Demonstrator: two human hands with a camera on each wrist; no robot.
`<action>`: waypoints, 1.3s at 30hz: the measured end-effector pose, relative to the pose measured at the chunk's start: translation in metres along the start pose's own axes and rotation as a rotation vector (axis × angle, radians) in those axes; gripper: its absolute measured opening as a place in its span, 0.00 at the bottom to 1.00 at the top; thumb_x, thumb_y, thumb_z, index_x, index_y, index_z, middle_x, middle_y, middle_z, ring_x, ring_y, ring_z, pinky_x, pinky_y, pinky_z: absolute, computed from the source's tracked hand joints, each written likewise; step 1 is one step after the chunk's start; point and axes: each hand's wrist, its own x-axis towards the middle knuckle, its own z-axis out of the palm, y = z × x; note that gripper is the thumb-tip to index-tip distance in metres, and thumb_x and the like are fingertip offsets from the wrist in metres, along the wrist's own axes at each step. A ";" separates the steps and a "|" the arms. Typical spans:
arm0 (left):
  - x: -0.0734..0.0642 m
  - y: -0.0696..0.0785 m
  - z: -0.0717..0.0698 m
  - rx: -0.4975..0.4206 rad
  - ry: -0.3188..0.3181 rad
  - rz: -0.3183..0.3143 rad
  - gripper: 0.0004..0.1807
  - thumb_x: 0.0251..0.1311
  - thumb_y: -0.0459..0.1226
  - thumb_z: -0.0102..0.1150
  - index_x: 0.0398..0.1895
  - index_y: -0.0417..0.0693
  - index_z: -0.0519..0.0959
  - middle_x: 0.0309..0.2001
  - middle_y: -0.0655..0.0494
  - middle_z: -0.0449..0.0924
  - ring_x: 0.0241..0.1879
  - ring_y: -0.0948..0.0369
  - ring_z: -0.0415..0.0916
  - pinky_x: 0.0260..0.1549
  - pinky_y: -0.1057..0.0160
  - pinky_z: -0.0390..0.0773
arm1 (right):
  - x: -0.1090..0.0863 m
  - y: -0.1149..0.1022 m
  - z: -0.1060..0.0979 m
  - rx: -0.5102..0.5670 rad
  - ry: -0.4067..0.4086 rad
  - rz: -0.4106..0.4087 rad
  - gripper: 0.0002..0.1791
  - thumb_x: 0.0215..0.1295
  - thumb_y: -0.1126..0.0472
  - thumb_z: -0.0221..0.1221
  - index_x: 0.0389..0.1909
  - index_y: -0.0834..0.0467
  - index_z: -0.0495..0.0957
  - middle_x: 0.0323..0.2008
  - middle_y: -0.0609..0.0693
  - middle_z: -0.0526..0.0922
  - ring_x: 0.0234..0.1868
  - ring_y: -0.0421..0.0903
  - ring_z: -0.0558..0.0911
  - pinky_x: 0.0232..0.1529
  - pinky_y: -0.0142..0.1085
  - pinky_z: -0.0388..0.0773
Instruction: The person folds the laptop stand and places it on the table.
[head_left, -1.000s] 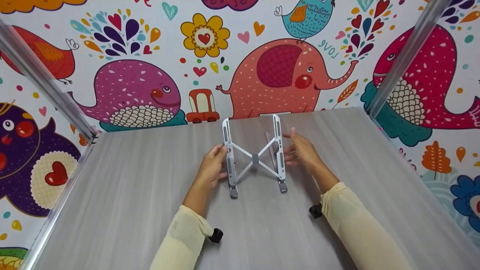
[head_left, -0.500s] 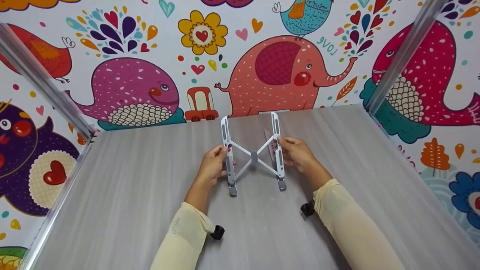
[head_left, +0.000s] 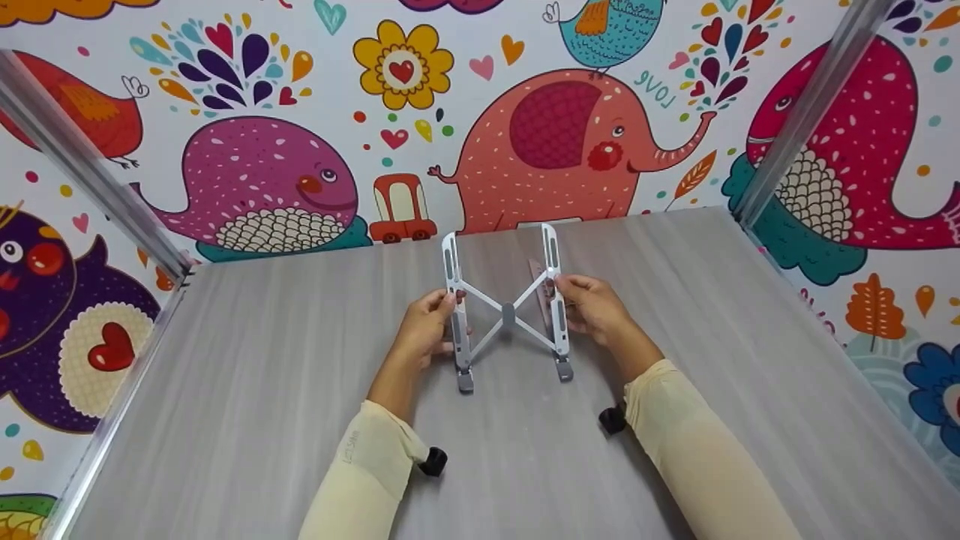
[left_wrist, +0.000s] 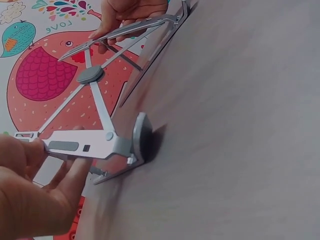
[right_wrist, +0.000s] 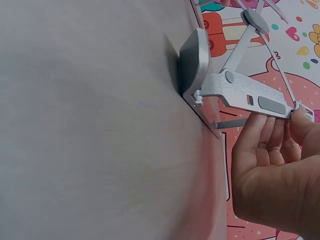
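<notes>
Head view: the silver metal folding stand with a grey oval hub (head_left: 508,316) stands on the grey wood-grain bench (head_left: 262,420), its two long slotted rails joined by thin crossed bars. Outside its left rail is the left hand (head_left: 426,326), whose grip holds that rail; outside its right rail, the right hand (head_left: 600,306) likewise grips the other. Behind the stand rises the white wall panel printed with cartoon animals (head_left: 397,157), the bench edge meeting it just beyond the rail tops. Well out to the stand's left and right are silver metal posts (head_left: 90,154). Nearer the person than the stand, a black block-like clip (head_left: 433,462) sits at each cream sleeve cuff (head_left: 386,431). The rails cover some fingertips, and both sleeves run off the lower edge.

Left wrist view: the stand's near rail lies between thumb and fingers, with a grey padded foot (left_wrist: 143,137) at its bench end. The left hand is cut off by the left edge; across the stand, the top edge crops the right hand.

Right wrist view: thumb and fingers pinch the stand's right rail. The right edge crops that hand; the stand's far side runs out of the top, leaving only a sliver of the left fingers.
</notes>
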 end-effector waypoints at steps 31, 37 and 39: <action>-0.001 -0.012 0.010 -0.003 0.067 0.068 0.21 0.79 0.46 0.47 0.65 0.48 0.78 0.66 0.44 0.73 0.51 0.38 0.84 0.38 0.50 0.87 | 0.001 0.005 0.004 0.007 -0.033 -0.031 0.19 0.75 0.51 0.58 0.56 0.60 0.80 0.28 0.43 0.84 0.25 0.38 0.80 0.26 0.32 0.78; 0.001 -0.012 0.014 0.001 0.089 0.084 0.20 0.79 0.46 0.47 0.63 0.47 0.79 0.65 0.41 0.74 0.50 0.38 0.84 0.37 0.51 0.86 | -0.002 0.001 0.006 -0.015 -0.024 -0.039 0.18 0.75 0.50 0.58 0.54 0.58 0.81 0.26 0.43 0.81 0.25 0.39 0.78 0.24 0.32 0.78; 0.002 -0.010 0.016 0.000 0.089 0.084 0.20 0.79 0.46 0.47 0.62 0.48 0.79 0.64 0.41 0.74 0.50 0.38 0.84 0.38 0.51 0.85 | -0.001 -0.001 0.006 -0.007 -0.031 -0.038 0.18 0.75 0.50 0.59 0.54 0.58 0.81 0.27 0.43 0.81 0.24 0.39 0.79 0.24 0.32 0.78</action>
